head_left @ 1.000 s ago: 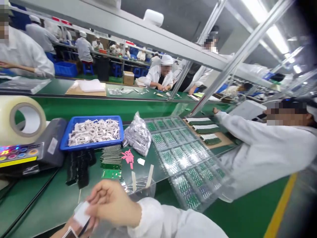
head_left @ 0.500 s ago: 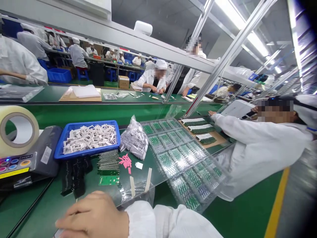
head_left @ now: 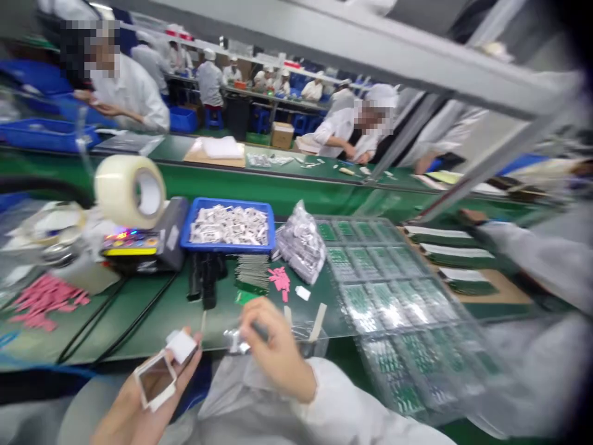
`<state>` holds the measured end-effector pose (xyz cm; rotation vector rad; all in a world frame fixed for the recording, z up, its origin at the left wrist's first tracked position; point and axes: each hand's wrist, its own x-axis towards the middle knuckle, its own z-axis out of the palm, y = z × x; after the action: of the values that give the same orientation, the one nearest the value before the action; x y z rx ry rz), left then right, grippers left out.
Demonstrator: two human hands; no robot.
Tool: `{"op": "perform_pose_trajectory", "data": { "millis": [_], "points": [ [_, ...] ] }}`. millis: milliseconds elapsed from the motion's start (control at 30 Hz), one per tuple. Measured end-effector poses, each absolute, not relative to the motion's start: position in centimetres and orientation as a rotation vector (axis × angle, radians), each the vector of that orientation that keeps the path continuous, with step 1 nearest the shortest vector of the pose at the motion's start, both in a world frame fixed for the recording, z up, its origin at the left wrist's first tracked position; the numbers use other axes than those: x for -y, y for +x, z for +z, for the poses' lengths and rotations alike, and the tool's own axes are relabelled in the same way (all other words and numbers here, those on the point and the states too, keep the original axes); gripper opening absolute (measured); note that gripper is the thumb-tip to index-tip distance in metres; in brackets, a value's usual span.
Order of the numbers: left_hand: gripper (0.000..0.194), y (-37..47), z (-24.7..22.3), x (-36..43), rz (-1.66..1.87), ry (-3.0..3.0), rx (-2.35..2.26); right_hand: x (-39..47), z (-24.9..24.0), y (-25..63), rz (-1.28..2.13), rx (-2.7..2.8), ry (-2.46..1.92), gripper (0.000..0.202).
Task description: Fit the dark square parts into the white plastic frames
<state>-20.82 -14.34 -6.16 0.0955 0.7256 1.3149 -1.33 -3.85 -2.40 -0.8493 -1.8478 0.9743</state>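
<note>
My left hand (head_left: 152, 389) is at the lower left, palm up, holding a white-framed small display (head_left: 157, 380). A white tab-like piece (head_left: 182, 347) sticks up beside it at the fingers. To the right, my right hand (head_left: 275, 352) is raised over the table's front edge, its fingers closed on a small dark grey thing (head_left: 260, 330) that blur keeps me from naming. Just beyond that hand lie a green circuit board (head_left: 244, 297) and a stack of boards (head_left: 252, 272). Pink strips (head_left: 279, 281) and a white square piece (head_left: 302, 293) lie near them.
A blue tray (head_left: 273, 232) of white frames stands at the back, beside a grey machine (head_left: 160, 244) topped by a tape roll (head_left: 118, 188). A bag (head_left: 303, 247) and clear trays of boards (head_left: 345, 290) stand right. Black cables (head_left: 139, 318) cross the left. A co-worker's sleeve (head_left: 532, 247) reaches in.
The view has swung left. My left hand has come into view with the white-framed display. My right hand, earlier low at the front, now shows raised and to the right.
</note>
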Motion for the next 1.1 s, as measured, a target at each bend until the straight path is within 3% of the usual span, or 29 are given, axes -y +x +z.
{"op": "perform_pose_trajectory", "data": {
  "millis": [167,467,700,833,933,1100],
  "points": [
    [0.034,-20.9,-5.5,14.2,1.506,0.113,-0.707,0.5,-4.7,1.8,1.096,1.939,-1.211,0.022],
    [0.033,-19.5,-4.2,14.6,1.426,0.2,-0.572,0.8,-6.4,1.9,1.237,2.197,-1.166,0.025],
    [0.036,-19.0,-3.1,14.2,1.34,0.277,-0.458,2.5,-7.7,-2.4,1.129,2.266,-1.131,0.02],
    [0.037,-18.7,-2.5,14.2,1.325,0.271,-0.404,2.6,-4.8,-3.6,1.702,1.985,-0.595,0.045],
    [0.036,-18.6,-2.4,14.2,1.309,0.279,-0.398,2.6,-3.2,-4.7,2.108,1.815,-0.216,0.044],
    [0.046,-18.8,-2.1,14.4,1.21,0.304,-0.42,3.8,-3.6,-5.8,2.254,1.617,-0.183,0.038]
  ]
}}
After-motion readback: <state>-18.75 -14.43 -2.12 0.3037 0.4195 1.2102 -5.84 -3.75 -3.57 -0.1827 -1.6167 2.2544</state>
